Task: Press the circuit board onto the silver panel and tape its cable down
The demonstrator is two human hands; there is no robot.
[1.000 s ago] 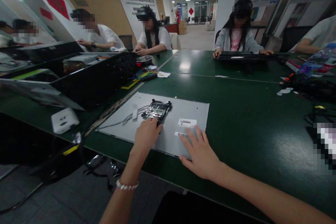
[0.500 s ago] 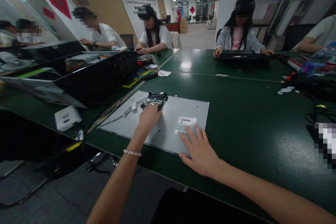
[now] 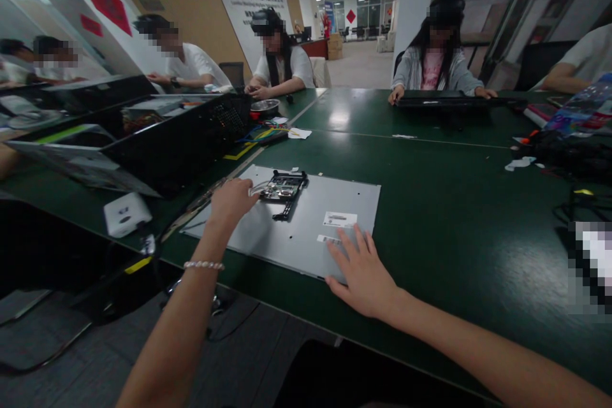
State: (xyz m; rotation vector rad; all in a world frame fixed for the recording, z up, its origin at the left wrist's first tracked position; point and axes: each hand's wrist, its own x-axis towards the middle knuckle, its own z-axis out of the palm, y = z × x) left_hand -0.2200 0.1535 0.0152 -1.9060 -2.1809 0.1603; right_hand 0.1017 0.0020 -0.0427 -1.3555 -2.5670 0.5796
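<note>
A flat grey metal panel [image 3: 306, 242] lies on the green table, with white labels near its right side. On its far part sits a small circuit board in a black frame [image 3: 287, 188], with thin grey cables [image 3: 259, 186] running from its left side. My left hand [image 3: 232, 201] is over the panel's left part, fingers closed at the cables; what they pinch is too small to make out. My right hand [image 3: 366, 274] lies with spread fingers on the panel's near right corner and holds nothing.
An open black computer case [image 3: 176, 140] stands at the left, with a white box [image 3: 127, 213] before it. Coloured wires [image 3: 268, 134] lie beyond the panel. Several people sit around the table. A plastic bottle [image 3: 583, 105] and dark cables are at the right.
My left hand has moved left from the circuit board to the cables, uncovering the board and its black frame. My right hand has stayed in place.
</note>
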